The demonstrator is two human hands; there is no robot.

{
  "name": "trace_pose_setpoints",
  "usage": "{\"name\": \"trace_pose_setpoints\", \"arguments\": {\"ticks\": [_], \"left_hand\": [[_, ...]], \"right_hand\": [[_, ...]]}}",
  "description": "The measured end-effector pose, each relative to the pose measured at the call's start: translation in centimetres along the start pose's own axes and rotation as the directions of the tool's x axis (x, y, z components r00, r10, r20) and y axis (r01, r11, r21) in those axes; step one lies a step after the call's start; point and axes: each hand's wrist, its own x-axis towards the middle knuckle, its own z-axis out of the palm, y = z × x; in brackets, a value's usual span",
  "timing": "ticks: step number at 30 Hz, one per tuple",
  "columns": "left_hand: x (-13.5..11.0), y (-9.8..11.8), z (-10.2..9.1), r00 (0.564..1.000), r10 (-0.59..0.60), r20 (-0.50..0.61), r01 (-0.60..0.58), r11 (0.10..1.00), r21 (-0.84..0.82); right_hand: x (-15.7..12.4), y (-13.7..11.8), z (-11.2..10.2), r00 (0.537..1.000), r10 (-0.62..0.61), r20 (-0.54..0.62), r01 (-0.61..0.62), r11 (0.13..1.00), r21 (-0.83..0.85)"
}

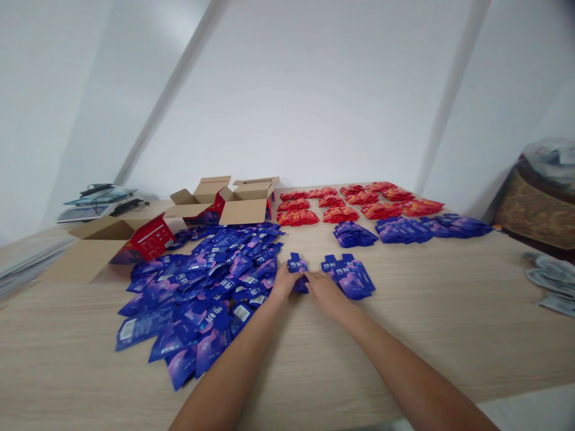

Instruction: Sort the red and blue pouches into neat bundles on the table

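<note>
A blue sachet (295,261) with white lettering lies flat or nearly so in front of me, between my two hands. My left hand (284,284) is closed on its left edge, thumb and fingers meeting the packet. From the other side my right hand (324,292) grips the sachet's right edge; part of the packet is hidden behind the fingers. Just right of that hand rests a small group of overlapping blue sachets (354,276), lettering facing up. To the left spreads a large loose heap of blue sachets (197,299), turned various ways.
Open cardboard boxes (245,211) stand behind the heap, with a red-sided one (150,240) at its left. Rows of red sachet stacks (339,214) and blue stacks (404,229) line the table's back right. A patterned chair (534,206) stands at far right.
</note>
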Motion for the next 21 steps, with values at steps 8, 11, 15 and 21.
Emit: {"name": "trace_pose_setpoints", "arguments": {"ticks": [8,11,15,21], "left_hand": [[-3.1,1.6,3.0,0.947,0.178,0.268,-0.132,0.974,-0.182],[-4.4,1.6,4.5,0.931,0.220,0.291,-0.197,0.974,-0.109],[-4.4,2.9,3.8,0.887,0.236,0.397,-0.287,0.955,0.075],[-1.6,5.0,-2.9,0.958,0.273,0.086,-0.207,0.453,0.867]], "right_hand": [[1.0,3.2,-2.6,0.868,0.427,-0.253,-0.208,0.775,0.597],[0.8,3.1,-3.3,0.864,0.423,-0.275,-0.211,0.798,0.565],[0.4,3.4,-4.9,0.847,0.417,-0.329,-0.250,0.859,0.447],[0.1,8.7,-7.7,0.780,0.515,-0.355,-0.461,0.857,0.230]]}}
